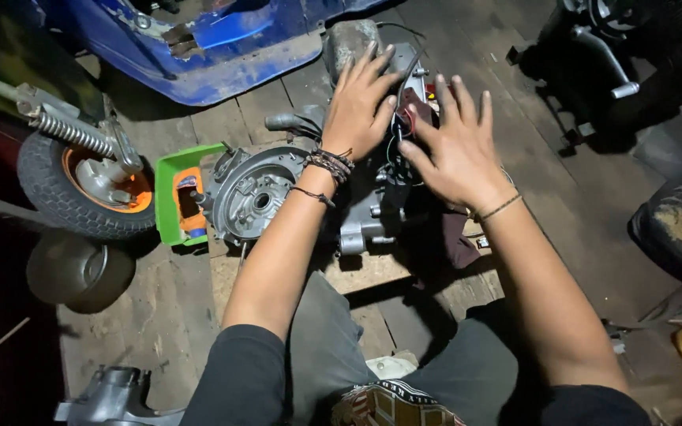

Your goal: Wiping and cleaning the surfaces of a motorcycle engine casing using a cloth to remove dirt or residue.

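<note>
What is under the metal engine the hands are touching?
The engine sits on a wooden board lying on the plank floor. A dark cloth lies under its right side. The left hand and right hand cover its top.

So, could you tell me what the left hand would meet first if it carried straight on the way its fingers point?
Probably the grey rounded engine part just beyond the left hand; depth is unclear.
</note>
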